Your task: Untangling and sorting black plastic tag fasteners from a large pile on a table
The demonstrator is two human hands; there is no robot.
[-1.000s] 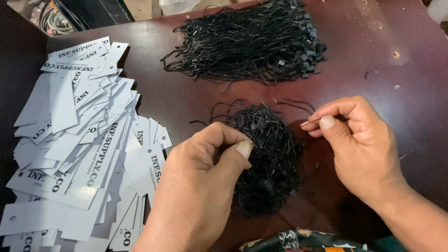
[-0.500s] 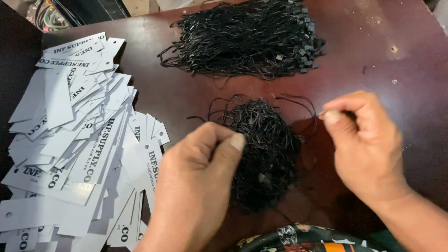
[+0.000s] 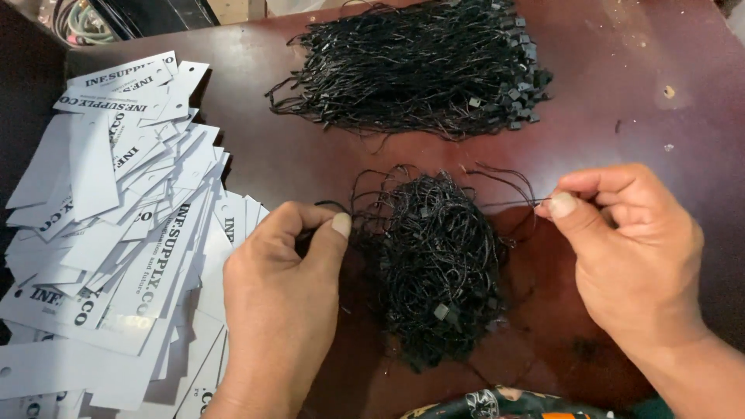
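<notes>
Dark reddish-brown wood fills the view: a polished surface (image 3: pixel 310 163) seen from above, with my two bare hands working over it. At the very bottom edge a small patch of patterned fabric (image 3: pixel 497 403) shows, too cropped to identify.

Nearest me, my left hand (image 3: pixel 283 299) rests knuckles up, thumb pressed against forefinger, pinching the left edge of a tangled clump of thin black cords (image 3: pixel 438 264). My right hand (image 3: pixel 628 248) sits on the other side of that clump, its thumb and forefinger closed together on a single black strand (image 3: pixel 508 203) that runs taut from the fingertips back into the tangle. So both hands are pinched shut on cord, well apart from each other, with the clump lying between them on the surface. Small black square clasps show among its loops, and loose ends curl out along its top edge.

To the left of my left hand lies a wide, overlapping spread of white card tags (image 3: pixel 109 233), each with dark printed lettering and a small punched hole. The spread reaches from the near left corner up towards the far left.

Further away, beyond the clump and well apart from it, lies a second, larger bundle of black cords (image 3: pixel 411 70), laid roughly parallel, with its clasps gathered at the right end.

At the far left corner, off the surface, some coiled cables (image 3: pixel 77 23) are partly visible.
</notes>
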